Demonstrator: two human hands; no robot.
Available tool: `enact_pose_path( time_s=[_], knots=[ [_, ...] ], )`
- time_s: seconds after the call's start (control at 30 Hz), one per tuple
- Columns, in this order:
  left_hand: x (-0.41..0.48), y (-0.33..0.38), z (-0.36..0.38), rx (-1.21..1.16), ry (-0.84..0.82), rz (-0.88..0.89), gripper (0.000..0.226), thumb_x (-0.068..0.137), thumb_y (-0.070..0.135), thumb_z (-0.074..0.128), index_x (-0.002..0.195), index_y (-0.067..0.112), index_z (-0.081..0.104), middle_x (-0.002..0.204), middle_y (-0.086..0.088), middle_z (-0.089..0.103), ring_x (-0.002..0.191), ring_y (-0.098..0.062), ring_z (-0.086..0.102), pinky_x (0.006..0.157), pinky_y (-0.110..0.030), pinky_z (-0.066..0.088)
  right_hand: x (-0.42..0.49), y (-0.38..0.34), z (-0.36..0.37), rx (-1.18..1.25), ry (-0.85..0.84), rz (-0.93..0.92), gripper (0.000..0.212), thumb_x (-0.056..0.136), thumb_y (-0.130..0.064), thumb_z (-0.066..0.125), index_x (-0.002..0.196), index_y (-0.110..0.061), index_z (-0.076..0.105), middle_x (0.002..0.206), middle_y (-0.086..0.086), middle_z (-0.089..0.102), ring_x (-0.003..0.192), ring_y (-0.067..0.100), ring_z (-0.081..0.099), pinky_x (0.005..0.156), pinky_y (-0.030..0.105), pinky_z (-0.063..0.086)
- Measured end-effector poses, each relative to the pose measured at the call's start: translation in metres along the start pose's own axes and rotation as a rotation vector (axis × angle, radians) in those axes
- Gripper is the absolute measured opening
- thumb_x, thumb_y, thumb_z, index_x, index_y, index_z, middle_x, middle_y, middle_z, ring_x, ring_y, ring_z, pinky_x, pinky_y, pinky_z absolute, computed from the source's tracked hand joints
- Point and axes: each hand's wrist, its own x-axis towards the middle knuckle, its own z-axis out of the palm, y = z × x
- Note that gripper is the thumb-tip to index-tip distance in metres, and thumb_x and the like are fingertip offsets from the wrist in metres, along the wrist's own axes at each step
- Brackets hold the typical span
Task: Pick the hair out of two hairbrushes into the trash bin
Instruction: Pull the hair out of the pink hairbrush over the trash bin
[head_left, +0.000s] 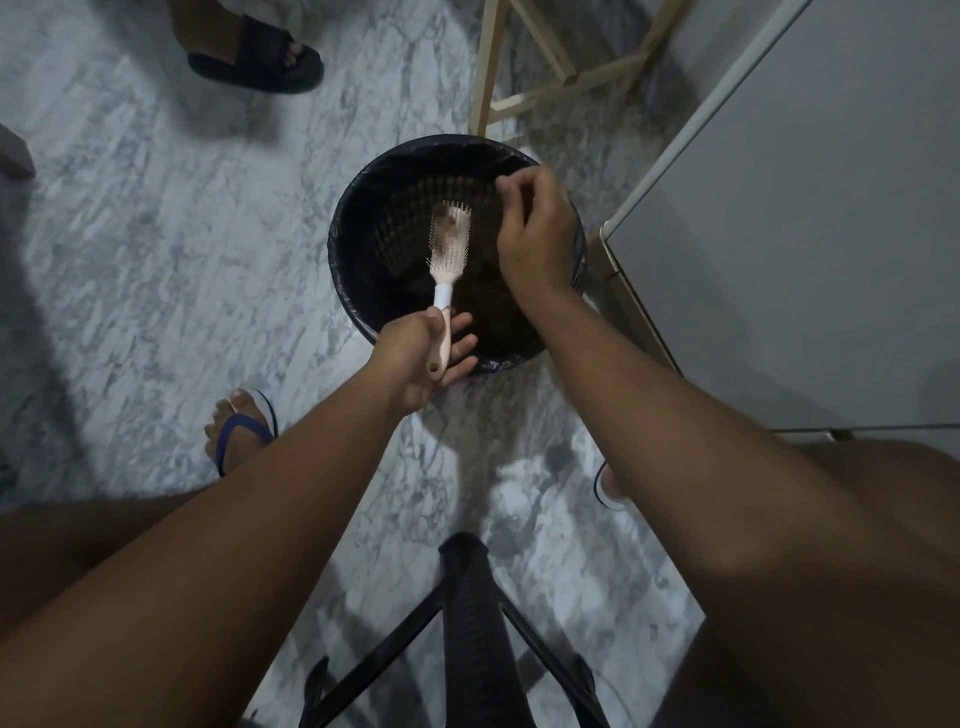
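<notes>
Brush (451, 240), its handle clamped in the left grip (421, 358), juts forward over the bin (353, 234); right grip (535, 228), fingertips pinched, perhaps on hair, beside it, could shed strands onto the floor (182, 234) if it drifts past the rim.

A home interior: grey-veined marble floor (156, 249), a lined black trash bin (363, 291), a pale wooden stand (519, 98), a white cabinet (779, 234), people's feet in slippers (254, 54).

We see dim, bluish indoor light; soft shadows pooling on marble floor (156, 270); wide-angle bending at edges; forearms near lens slightly soft.
</notes>
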Motion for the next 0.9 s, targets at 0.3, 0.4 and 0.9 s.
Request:
enact_pose_path(
  time_s=[0.3, 0.4, 0.9],
  knots=[
    [0.004, 0.0, -0.018, -0.089, 0.115, 0.011, 0.029, 0.106, 0.017, 0.036, 0.13, 0.013, 0.053, 0.103, 0.005, 0.066, 0.076, -0.009, 0.06, 0.051, -0.026, 0.058, 0.022, -0.007, -0.019, 0.141, 0.395, 0.04, 0.012, 0.1, -0.005, 0.043, 0.088, -0.002, 0.046, 0.071, 0.004, 0.05, 0.056, 0.01, 0.047, 0.054, 0.015, 0.038],
    [0.003, 0.002, -0.017, -0.045, 0.054, 0.017, 0.029, 0.106, 0.018, 0.038, 0.13, 0.015, 0.053, 0.109, 0.006, 0.068, 0.078, -0.009, 0.061, 0.055, -0.028, 0.058, 0.017, 0.011, -0.019, -0.065, -0.021, 0.223, 0.011, 0.097, -0.011, 0.045, 0.101, -0.005, 0.053, 0.086, 0.004, 0.06, 0.073, 0.013, 0.058, 0.07, 0.025, 0.051],
    [0.001, 0.001, -0.006, 0.151, -0.051, 0.107, 0.024, 0.105, 0.022, 0.041, 0.122, 0.016, 0.058, 0.103, 0.004, 0.069, 0.068, -0.01, 0.059, 0.058, -0.033, 0.059, -0.002, 0.027, 0.003, -0.054, -0.372, 0.211, 0.023, 0.089, -0.017, 0.07, 0.111, -0.014, 0.076, 0.099, 0.0, 0.077, 0.092, 0.001, 0.065, 0.091, 0.021, 0.052]
  ],
)
